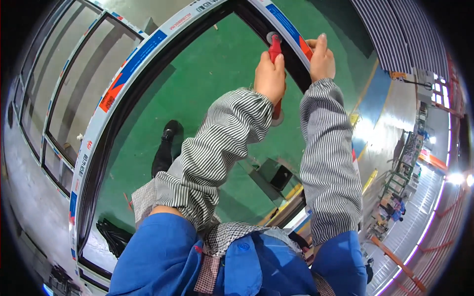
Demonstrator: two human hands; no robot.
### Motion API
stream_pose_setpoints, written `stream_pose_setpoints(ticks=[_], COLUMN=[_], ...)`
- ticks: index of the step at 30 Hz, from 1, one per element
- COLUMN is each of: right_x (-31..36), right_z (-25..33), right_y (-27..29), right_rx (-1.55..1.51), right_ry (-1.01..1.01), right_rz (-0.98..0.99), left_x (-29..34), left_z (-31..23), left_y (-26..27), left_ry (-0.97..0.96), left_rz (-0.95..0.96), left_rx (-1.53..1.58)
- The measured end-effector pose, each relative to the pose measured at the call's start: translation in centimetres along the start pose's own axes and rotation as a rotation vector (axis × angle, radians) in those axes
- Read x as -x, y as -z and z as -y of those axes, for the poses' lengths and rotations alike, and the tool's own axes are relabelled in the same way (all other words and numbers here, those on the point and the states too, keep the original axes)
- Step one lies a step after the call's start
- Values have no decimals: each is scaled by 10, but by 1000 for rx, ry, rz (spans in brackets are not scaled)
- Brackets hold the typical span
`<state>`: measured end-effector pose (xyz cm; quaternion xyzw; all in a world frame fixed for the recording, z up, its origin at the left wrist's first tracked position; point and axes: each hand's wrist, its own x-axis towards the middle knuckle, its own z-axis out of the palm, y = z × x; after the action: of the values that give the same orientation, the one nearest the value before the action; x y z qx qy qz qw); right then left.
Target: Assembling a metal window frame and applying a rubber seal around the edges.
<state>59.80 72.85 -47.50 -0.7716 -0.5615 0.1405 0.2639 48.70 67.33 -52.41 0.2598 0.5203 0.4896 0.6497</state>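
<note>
My left hand (270,79) is closed round the red handle of a roller tool (276,48). The tool has a small wheel at each end, and its upper wheel sits on the black inner edge of a large window frame (247,12). To the right of it, my right hand (322,63) lies against the outer side of the same frame bar. Its thumb and forefinger stand apart, while the other fingers are mostly hidden. White film with blue and red printing covers the frame, and a black lining (148,81) runs along its inside.
More film-wrapped frames (64,93) stand at the left. A black shoe (172,130) shows on the green floor (217,79) through the frame's opening. Near my waist is a dark box-like thing (276,175). A black bag (114,237) lies lower left. Corrugated sheeting (395,29) rises upper right.
</note>
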Motion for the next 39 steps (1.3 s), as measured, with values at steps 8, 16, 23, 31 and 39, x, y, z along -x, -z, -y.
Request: stream_pose_setpoints(ticks=[8, 16, 23, 31, 39], right_x=[11, 151, 102, 146, 184], right_z=[10, 32, 0, 5, 68], right_y=[10, -37, 13, -4, -74], right_rx=[-340, -367, -31, -230, -1475], right_ry=[-65, 290, 209, 203, -353], right_rz=[-2, -310, -705, -541, 175], left_x=[67, 20, 2, -14, 16], left_z=[31, -26, -36, -56, -76], left_y=[-18, 54, 35, 63, 118], left_ry=[-25, 73, -49, 86, -752], left_rz=[291, 343, 150, 249, 381], left_rx=[-419, -17, -322, -87, -1351])
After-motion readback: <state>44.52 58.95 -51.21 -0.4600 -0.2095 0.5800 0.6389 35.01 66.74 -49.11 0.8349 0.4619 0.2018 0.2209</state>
